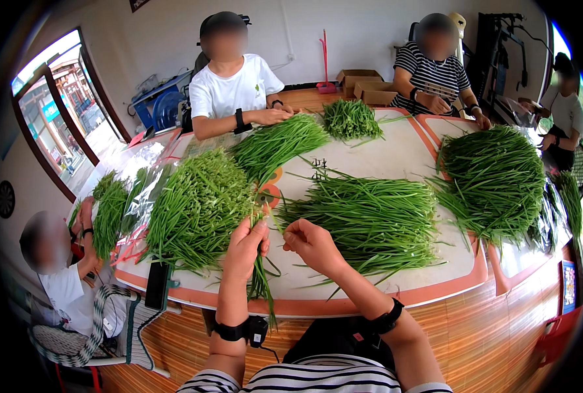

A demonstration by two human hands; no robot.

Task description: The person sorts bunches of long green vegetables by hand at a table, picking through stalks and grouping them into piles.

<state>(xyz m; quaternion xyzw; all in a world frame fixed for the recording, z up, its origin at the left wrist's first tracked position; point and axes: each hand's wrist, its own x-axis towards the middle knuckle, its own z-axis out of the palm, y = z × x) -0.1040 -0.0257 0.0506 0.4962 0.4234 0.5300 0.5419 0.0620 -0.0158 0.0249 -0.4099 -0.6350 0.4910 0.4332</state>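
My left hand (246, 248) is closed around a small bunch of green stalks (260, 280), whose tips hang down over the table's near edge. Just right of it, my right hand (314, 245) has its thumb and forefinger pinched together beside a thin pale stalk; whether it grips that stalk is unclear. A wide pile of long green stalks, seemingly garlic chives or similar, (370, 221) lies beyond and right of my right hand. To the left of my left hand stands a large heap with budded tips (203, 201). Farther back is another green bundle (281, 142).
The pale table (360, 164) has an orange border. A phone (158, 282) sits at its near left edge. More stalks (492, 182) cover the right side. Clear plastic bags (149, 189) lie left. Several people sit or stand around, one person's hands (271, 115) across the table.
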